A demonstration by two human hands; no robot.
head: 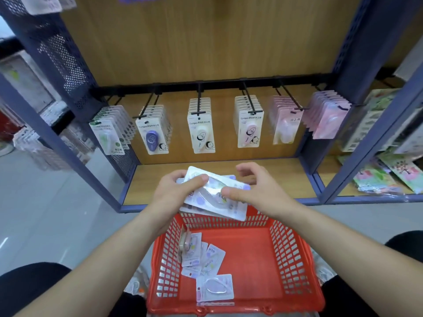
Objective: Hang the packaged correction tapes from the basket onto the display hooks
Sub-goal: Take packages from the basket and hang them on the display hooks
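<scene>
A small stack of packaged correction tapes (214,194) hovers above the far rim of the red basket (295,259). My left hand (177,189) grips the stack from the left, thumb on top. My right hand (258,186) pinches the top pack's right edge with thumb and fingers. Several more packs (207,266) lie loose in the basket's left half. Ahead, black display hooks (199,101) on a rail carry rows of hanging packs: green, purple, cream and pink ones.
The wooden bottom shelf (274,177) lies under the hooks, framed by blue metal uprights (357,143). Colourful packets (389,177) fill the bay on the right. More hanging stock sits on the left rack (45,143). My knees flank the basket.
</scene>
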